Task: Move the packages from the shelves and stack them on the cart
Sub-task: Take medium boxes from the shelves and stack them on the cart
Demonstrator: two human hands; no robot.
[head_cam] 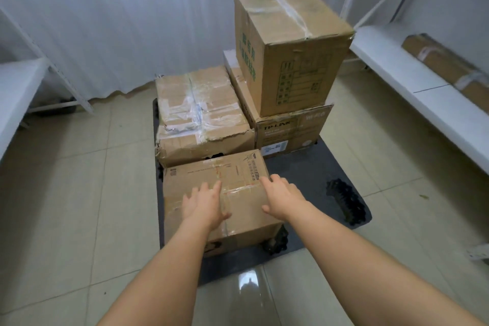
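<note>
A dark flat cart [312, 174] lies on the floor with several cardboard boxes on it. The nearest small box [238, 172] sits at the cart's front left. My left hand [203, 204] lies flat on its top with fingers spread. My right hand [283, 197] rests with straight fingers on the box's right top edge. Behind it stands a taped, torn box [198, 111]. To the right a TP-LINK box [291, 130] carries a tall box [288, 42] with green print.
A white shelf [412, 79] on the right holds a long brown package [449, 66]. Another white shelf [16, 87] stands at the left. White curtains hang behind. The cart's black wheels [344, 201] stick out at the right. Tiled floor surrounds the cart.
</note>
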